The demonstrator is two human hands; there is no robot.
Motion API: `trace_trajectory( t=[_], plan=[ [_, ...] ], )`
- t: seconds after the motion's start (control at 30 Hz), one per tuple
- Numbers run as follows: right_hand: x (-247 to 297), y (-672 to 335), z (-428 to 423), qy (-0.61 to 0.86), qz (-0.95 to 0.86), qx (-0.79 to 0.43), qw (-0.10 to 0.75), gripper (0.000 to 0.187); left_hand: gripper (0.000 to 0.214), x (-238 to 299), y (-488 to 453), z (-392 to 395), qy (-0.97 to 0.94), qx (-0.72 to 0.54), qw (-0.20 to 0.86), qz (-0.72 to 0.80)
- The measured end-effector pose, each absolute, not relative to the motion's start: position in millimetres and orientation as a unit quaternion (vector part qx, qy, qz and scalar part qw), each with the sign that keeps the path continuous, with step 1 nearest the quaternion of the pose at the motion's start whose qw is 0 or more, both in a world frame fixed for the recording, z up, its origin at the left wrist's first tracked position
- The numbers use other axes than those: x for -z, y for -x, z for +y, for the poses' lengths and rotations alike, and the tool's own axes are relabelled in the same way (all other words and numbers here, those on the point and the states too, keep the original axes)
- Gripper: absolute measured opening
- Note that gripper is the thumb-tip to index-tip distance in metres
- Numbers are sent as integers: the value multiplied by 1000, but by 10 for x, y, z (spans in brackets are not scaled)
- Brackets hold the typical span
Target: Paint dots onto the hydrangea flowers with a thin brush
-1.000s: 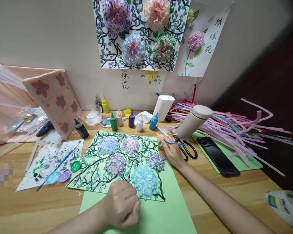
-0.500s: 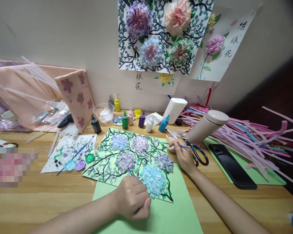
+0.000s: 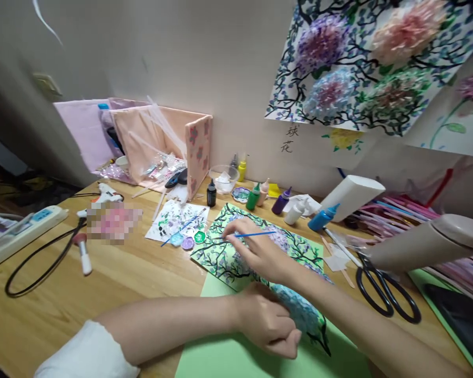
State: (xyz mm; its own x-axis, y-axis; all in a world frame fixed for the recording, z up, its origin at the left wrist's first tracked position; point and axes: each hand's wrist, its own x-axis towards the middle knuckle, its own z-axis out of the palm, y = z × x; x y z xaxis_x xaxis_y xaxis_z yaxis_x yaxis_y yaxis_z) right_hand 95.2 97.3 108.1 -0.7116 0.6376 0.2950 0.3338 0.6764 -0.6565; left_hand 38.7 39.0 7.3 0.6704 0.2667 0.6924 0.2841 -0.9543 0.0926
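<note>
My right hand (image 3: 256,253) reaches left across the flower painting (image 3: 220,252) and pinches a thin blue paintbrush (image 3: 256,234), its tip pointing left toward small paint-filled spoons (image 3: 188,240). My left hand (image 3: 270,325) is curled into a fist, resting on the painting's near edge and the green paper sheet (image 3: 236,359) beneath it. A blue paper flower (image 3: 299,312) lies just right of that fist.
Paint bottles (image 3: 254,197) line the wall. Black scissors (image 3: 386,294), a beige flask (image 3: 425,244) and pipe cleaners (image 3: 469,262) lie right. A glue gun (image 3: 102,194), power strip (image 3: 19,231), cable (image 3: 39,262) and pink box (image 3: 161,142) sit left.
My right hand moved left with the brush, from beside the scissors to over the painting's left part. The view swung left. My left fist stayed on the painting's edge.
</note>
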Motion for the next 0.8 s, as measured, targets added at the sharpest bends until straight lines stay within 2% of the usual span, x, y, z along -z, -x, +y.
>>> trace_trajectory(
  t=[0.1,0.23,0.47,0.8],
  plan=[
    [-1001,-542,1044,224,-908,-277,219,15,31,-117,-372,403,942,291,1,-167],
    [-880,-268,1066,221,-923,-257,183,15,33,-143,-351,444,953,248,-22,-172],
    [-872,-191,1032,225,-936,-234,138,17,33,-101,-357,448,952,253,-52,-162],
    [-825,-216,1110,208,-932,-253,157,17,33,-126,-360,412,946,266,-46,-181]
  ],
)
